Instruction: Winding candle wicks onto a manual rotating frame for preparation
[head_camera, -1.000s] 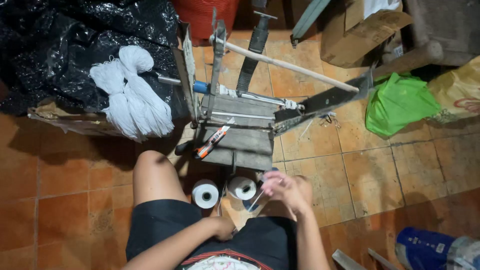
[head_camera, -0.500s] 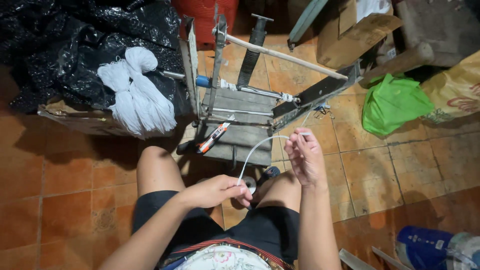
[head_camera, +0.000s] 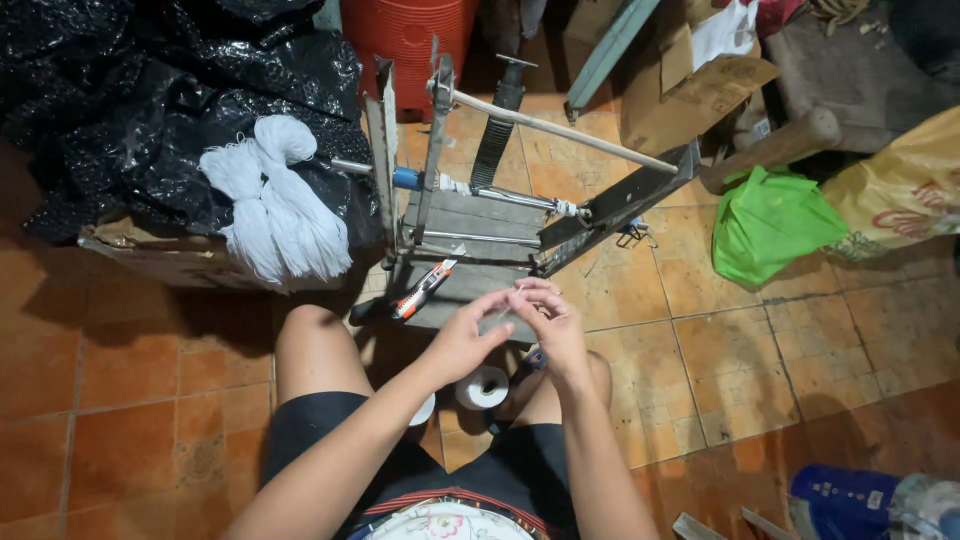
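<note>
**Thread pinched between both hands, frame ahead unthreaded as far as can be seen**

Knees and dark shorts fill the bottom of the head view, the person seated low on the orange floor tiles. Between the legs stands a white thread spool, with the edge of a second white spool showing under the left forearm.

Just above them the two hands meet. The left hand has its fingers curled in, thumb and forefinger pressed together on a thin white thread. The right hand faces it, fingertips likewise closed on the same short length, so the thread end sits pinched between both hands, in front of the wooden board. Whether the thread runs down to the spool cannot be told; it is too fine to follow.

Beyond the hands lies an orange utility knife on the grey board of a metal and wood winding frame. A blue-tipped spindle on the frame carries a small wrap of white; whether the thread in the hands joins it cannot be seen. Judging by this, the work is at an early step: an end is in hand, and leading it to the frame looks left to do.

Left of the frame hangs a bundle of white yarn hanks over black plastic sheeting. Farther off are a red bucket, a green bag and cardboard boxes.
</note>
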